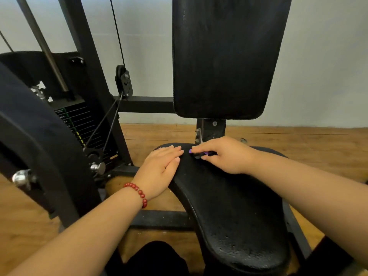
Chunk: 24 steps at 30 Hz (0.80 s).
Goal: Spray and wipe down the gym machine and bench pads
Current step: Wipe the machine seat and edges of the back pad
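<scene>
The seat pad fills the frame from the centre toward 5 o'clock, black and pitted at its near end. The back pad stands upright above it at 12 to 1 o'clock, apart from the seat on a metal post.

The left hand lies flat on the seat's far edge at about 10 o'clock of the pad, fingers straight and together, gripping nothing. A red bracelet circles its wrist.

The right hand rests on the seat's far end at 12 o'clock, just beside the left fingertips, its fingers curled round a small purple object pressed against the pad; what the object is cannot be told.

The weight stack sits at 9 o'clock, with a pulley above it. Wooden floor lies beneath.
</scene>
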### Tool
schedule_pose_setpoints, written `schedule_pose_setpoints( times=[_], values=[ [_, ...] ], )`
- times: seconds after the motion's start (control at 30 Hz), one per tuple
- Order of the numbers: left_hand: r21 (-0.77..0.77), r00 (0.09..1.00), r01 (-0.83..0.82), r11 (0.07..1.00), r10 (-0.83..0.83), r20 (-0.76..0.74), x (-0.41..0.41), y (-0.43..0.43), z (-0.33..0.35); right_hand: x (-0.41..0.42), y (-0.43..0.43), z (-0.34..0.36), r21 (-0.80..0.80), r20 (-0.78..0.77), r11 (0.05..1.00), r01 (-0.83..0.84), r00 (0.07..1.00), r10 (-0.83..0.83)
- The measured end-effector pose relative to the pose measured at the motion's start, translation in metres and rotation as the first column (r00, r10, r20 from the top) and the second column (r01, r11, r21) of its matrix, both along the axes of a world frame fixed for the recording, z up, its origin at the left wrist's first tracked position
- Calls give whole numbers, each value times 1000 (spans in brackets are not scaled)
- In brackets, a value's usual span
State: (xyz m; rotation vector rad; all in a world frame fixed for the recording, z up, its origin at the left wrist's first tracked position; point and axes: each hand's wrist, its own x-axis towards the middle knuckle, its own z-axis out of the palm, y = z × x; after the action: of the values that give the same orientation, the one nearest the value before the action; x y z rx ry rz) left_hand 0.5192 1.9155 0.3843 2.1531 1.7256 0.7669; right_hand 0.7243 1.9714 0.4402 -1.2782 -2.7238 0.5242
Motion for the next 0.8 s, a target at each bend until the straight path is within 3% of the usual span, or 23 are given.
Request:
schedule_pose_setpoints(
  times=[0.2,0.4,0.57,0.8],
  values=[
    [11,999,-15,1000,14,45,-1,-4,-6,7,-8,-5,-32,-104,990,-141,985,137],
    [-45,985,-125,991,129,114,-11,-8,-12,-19,15,-5,-32,-53,999,-5,999,4],
    [-67,982,-119,991,127,141,-12,-8,-13,-12,10,2,-293,-152,956,-37,988,-8],
    [-60,984,-96,994,104,145,-15,-6,-16,-20,17,-1,-196,-93,980,34,994,-53]
  ],
)
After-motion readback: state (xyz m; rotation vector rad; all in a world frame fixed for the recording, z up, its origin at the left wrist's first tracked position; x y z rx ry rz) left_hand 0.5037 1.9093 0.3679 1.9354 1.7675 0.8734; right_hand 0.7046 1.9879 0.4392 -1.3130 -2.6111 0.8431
